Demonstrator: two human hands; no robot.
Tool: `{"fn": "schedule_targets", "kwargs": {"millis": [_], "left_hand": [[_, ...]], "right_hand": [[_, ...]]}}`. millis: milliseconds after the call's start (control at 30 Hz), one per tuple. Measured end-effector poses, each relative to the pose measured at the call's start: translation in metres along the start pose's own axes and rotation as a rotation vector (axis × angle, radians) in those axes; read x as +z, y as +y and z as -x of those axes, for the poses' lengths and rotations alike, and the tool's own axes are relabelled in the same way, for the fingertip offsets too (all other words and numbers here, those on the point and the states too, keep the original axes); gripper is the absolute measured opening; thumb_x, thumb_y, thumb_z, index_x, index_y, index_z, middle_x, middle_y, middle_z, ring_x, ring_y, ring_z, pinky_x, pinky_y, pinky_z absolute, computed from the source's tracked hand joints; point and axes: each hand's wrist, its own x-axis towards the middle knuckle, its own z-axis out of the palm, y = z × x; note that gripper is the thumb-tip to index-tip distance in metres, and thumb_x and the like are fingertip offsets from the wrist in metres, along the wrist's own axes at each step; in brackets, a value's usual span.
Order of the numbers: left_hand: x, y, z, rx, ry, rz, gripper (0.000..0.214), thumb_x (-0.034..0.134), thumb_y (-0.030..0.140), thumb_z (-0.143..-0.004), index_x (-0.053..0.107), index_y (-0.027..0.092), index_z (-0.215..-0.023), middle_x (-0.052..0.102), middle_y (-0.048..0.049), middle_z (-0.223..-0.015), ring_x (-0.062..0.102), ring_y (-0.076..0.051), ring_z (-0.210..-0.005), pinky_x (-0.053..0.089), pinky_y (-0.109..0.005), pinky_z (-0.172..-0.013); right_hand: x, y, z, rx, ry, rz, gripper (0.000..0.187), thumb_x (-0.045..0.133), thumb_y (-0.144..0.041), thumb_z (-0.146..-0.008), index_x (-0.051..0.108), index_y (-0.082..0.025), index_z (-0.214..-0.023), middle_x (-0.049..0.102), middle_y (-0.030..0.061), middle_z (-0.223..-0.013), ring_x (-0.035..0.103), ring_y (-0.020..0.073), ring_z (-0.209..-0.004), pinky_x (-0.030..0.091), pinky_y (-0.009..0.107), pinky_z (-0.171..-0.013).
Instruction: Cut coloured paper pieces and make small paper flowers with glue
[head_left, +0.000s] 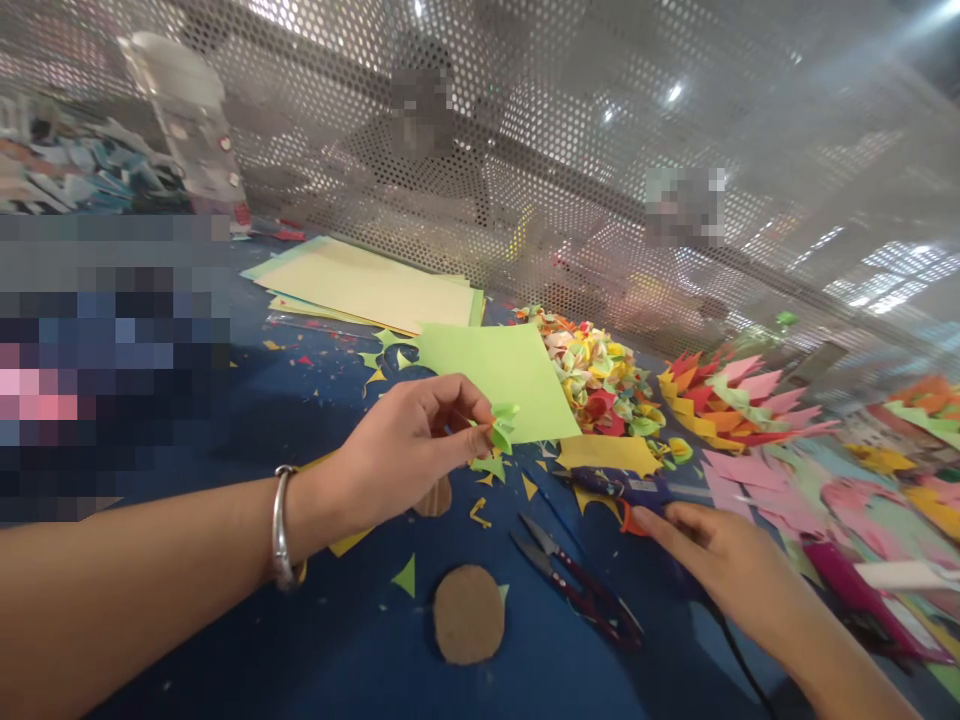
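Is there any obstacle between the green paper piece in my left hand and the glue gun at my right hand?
No obstacle shows between the green paper piece in the left hand and the glue gun; paper scraps lie lower, on the table.

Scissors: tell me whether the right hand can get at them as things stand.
Probably yes: the scissors lie uncovered near the right hand, though it would likely have to let go of the glue gun first.
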Motion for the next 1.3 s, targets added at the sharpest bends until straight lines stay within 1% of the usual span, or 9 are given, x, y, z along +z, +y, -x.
{"fn": "schedule_targets", "kwargs": {"millis": [67,133,267,333,467,767,867,1067,1300], "left_hand": [[0.000,0.000,-0.001,0.014,0.025,0.033,0.012,0.069,0.023,-0.085,0.059,0.018,-0.084,0.066,0.0016,-0.073,0.065,-0.011,-0.069,0.048,-0.022,-0.062],[0.000,0.000,-0.002,0.019,0.038,0.035,0.012,0.070,0.023,-0.084,0.059,0.018,-0.084,0.066,0.0016,-0.074,0.065,-0.012,-0.069,0.047,-0.023,-0.061],[0.000,-0.003,-0.003,0.034,0.049,-0.038,0.012,0.069,0.024,-0.084,0.059,0.018,-0.087,0.066,0.0006,-0.076,0.066,-0.014,-0.070,0.047,-0.025,-0.061],[-0.001,-0.003,-0.003,0.047,0.051,-0.063,0.012,0.069,0.026,-0.084,0.059,0.018,-0.086,0.066,0.0000,-0.076,0.065,-0.015,-0.070,0.048,-0.027,-0.063],[-0.004,-0.003,-0.003,0.070,0.068,-0.111,0.013,0.068,0.028,-0.083,0.060,0.018,-0.085,0.063,0.0001,-0.074,0.061,-0.014,-0.067,0.049,-0.028,-0.064],[-0.003,-0.003,-0.003,0.040,0.006,-0.222,0.012,0.068,0.029,-0.084,0.061,0.019,-0.081,0.063,0.0038,-0.068,0.057,-0.009,-0.055,0.045,-0.019,-0.050],[-0.003,-0.002,-0.003,-0.001,-0.001,-0.252,0.012,0.068,0.029,-0.084,0.061,0.020,-0.081,0.060,0.0062,-0.061,0.056,-0.008,-0.046,0.044,-0.018,-0.044],[-0.001,0.000,0.000,-0.137,-0.071,-0.214,0.009,0.066,0.029,-0.085,0.059,0.022,-0.086,0.060,0.0083,-0.057,0.059,-0.011,-0.037,0.046,-0.019,-0.037],[0.002,0.004,0.002,-0.061,-0.111,-0.383,0.002,0.062,0.021,-0.083,0.062,0.022,-0.082,0.060,0.0079,-0.060,0.056,-0.008,-0.043,0.045,-0.018,-0.044]], "right_hand": [[-0.001,-0.005,0.010,-0.004,0.165,0.180,0.048,0.061,-0.071,-0.082,0.062,-0.025,-0.068,0.057,-0.0006,-0.052,0.055,0.0196,-0.047,0.036,0.030,-0.047],[0.001,-0.021,0.023,-0.136,0.276,0.160,0.038,0.058,-0.063,-0.090,0.065,-0.026,-0.082,0.065,0.0010,-0.066,0.061,0.0204,-0.056,0.044,0.031,-0.055],[0.015,-0.072,0.036,-0.577,0.085,-0.013,0.018,0.057,-0.035,-0.098,0.066,-0.025,-0.086,0.066,0.0012,-0.078,0.063,0.0161,-0.064,0.049,0.027,-0.060],[0.024,-0.093,0.033,-0.685,0.012,-0.048,0.010,0.060,-0.023,-0.096,0.068,-0.022,-0.091,0.067,0.0022,-0.083,0.065,0.0163,-0.068,0.050,0.027,-0.061],[0.039,-0.111,0.019,-0.734,-0.067,-0.015,0.007,0.067,-0.015,-0.091,0.071,-0.018,-0.096,0.068,0.0050,-0.090,0.066,0.0190,-0.072,0.053,0.031,-0.064],[0.050,-0.107,0.007,-0.819,-0.074,-0.130,0.012,0.061,-0.009,-0.094,0.069,-0.017,-0.089,0.068,0.0051,-0.087,0.067,0.0191,-0.076,0.052,0.030,-0.068],[0.046,-0.104,0.009,-0.827,0.008,-0.190,0.015,0.059,-0.010,-0.095,0.068,-0.018,-0.086,0.065,0.0028,-0.082,0.062,0.0159,-0.068,0.047,0.028,-0.060],[0.031,-0.096,0.015,-0.838,0.270,-0.286,0.010,0.062,-0.011,-0.095,0.065,-0.019,-0.089,0.064,-0.0003,-0.080,0.059,0.0114,-0.066,0.047,0.024,-0.064],[0.028,-0.097,0.016,-0.869,0.356,-0.288,0.010,0.062,-0.010,-0.095,0.065,-0.017,-0.088,0.064,0.0006,-0.079,0.058,0.0112,-0.065,0.047,0.024,-0.063]]}}
